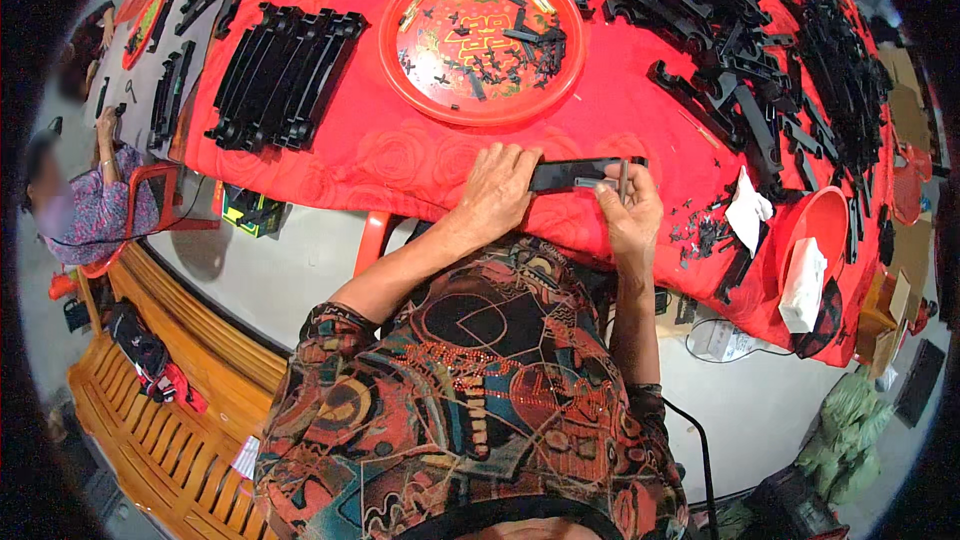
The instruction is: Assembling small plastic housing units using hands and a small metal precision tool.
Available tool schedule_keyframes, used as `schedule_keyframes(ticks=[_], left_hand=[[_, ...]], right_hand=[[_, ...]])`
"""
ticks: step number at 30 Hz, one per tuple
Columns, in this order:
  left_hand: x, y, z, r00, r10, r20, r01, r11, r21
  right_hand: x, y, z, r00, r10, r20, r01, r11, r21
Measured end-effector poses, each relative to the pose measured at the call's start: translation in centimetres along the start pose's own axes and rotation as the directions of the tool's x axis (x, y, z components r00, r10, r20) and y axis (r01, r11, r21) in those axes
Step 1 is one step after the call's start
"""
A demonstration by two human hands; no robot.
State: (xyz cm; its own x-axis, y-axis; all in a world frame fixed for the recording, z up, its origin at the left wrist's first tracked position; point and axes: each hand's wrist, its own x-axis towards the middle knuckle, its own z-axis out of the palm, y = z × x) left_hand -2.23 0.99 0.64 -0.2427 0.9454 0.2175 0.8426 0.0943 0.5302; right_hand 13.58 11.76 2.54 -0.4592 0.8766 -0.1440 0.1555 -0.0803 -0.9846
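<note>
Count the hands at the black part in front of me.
2: your left hand holds the left end of the black part, and your right hand is at its right end. Both are in plain view.

The tablecloth is bright red with a tonal rose pattern; the round tray has a red rim and a pale base with gold motifs. The held strip and the row of parts are black, the slim rod grey. The wearer's top mixes black, rust, teal and tan swirls.
</note>
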Motion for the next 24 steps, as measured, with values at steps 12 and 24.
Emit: schedule_keyframes(ticks=[12,24], left_hand=[[-1.7,1.6,-0.3,0.986,0.161,-0.045,-0.151,0.975,0.165],[-0.3,0.7,-1.1,0.811,-0.250,0.528,0.492,0.781,-0.385]], right_hand=[[-1.5,-0.2,-0.1,0.993,0.111,-0.044,-0.101,0.976,0.192],[-2.9,-1.1,0.1,0.994,0.105,-0.038,-0.093,0.965,0.244]])
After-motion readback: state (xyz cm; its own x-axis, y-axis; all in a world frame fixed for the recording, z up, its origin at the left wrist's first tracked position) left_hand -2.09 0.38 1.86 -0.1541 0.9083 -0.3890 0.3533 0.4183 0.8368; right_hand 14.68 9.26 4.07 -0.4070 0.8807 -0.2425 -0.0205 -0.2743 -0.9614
